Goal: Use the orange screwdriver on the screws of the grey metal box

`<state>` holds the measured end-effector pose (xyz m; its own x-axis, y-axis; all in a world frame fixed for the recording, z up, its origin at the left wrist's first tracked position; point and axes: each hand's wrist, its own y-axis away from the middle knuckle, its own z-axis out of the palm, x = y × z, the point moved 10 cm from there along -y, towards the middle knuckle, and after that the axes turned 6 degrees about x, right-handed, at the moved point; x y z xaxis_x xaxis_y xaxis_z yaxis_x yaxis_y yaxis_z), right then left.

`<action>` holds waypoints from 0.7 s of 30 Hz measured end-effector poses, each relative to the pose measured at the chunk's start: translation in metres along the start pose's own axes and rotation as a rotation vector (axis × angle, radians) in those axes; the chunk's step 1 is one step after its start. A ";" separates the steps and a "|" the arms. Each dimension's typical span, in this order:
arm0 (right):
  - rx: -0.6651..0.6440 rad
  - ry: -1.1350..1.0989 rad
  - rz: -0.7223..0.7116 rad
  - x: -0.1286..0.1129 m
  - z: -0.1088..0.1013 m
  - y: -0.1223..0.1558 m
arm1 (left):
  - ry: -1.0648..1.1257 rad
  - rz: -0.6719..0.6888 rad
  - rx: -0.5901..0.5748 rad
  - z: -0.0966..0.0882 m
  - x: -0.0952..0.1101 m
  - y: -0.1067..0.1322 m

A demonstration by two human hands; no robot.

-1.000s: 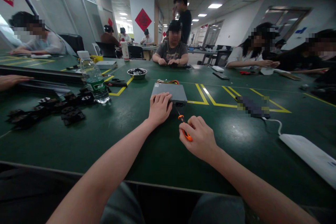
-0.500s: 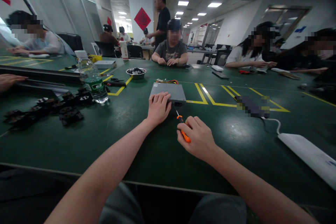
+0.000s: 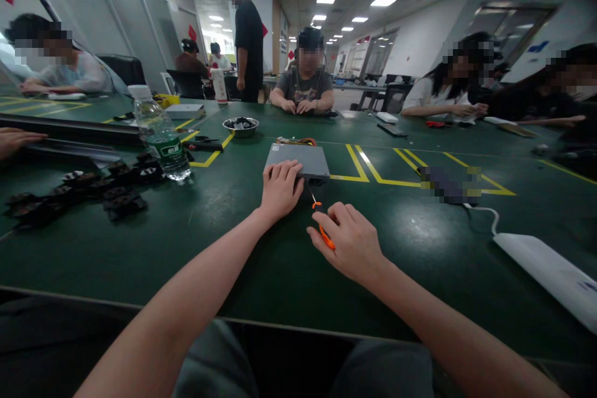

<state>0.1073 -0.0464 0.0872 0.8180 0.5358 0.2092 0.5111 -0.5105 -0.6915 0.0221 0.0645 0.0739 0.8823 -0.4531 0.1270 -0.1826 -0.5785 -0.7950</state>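
A grey metal power supply unit [image 3: 303, 158] lies on the green table in front of me, its coloured cables [image 3: 295, 142] bunched behind it. My left hand [image 3: 281, 189] grips its near left edge, fingers over the top. In my right hand [image 3: 347, 233] is a screwdriver [image 3: 325, 233] with an orange and black handle. Its thin shaft points up at the near face of the unit, just left of the power socket [image 3: 317, 182]. Whether the tip sits in a screw I cannot tell.
Left of me stand a water bottle [image 3: 163, 140] and a pile of black parts [image 3: 119, 193]. Behind them is a metal bowl [image 3: 240, 127] with dark pieces. On the right lie a phone [image 3: 450, 185] and a white power bank [image 3: 545, 267] joined by a cable. Several people sit around.
My right thumb and fingers have shifted on the screwdriver handle, with the thumb now more extended. My left hand stays on the unit. A standing person in the background has moved left.
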 end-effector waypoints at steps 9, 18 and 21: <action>0.139 -0.012 0.031 0.005 -0.016 0.000 | 0.006 -0.007 0.000 0.000 0.000 0.000; 0.211 0.082 -0.095 -0.004 -0.020 -0.002 | 0.011 -0.010 0.007 0.001 0.000 0.000; 0.228 0.091 -0.177 -0.013 -0.020 -0.002 | 0.013 -0.009 0.011 0.001 0.000 0.000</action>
<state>0.1012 -0.0655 0.0992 0.7470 0.5351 0.3945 0.5841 -0.2450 -0.7738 0.0222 0.0646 0.0732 0.8782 -0.4568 0.1416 -0.1702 -0.5752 -0.8001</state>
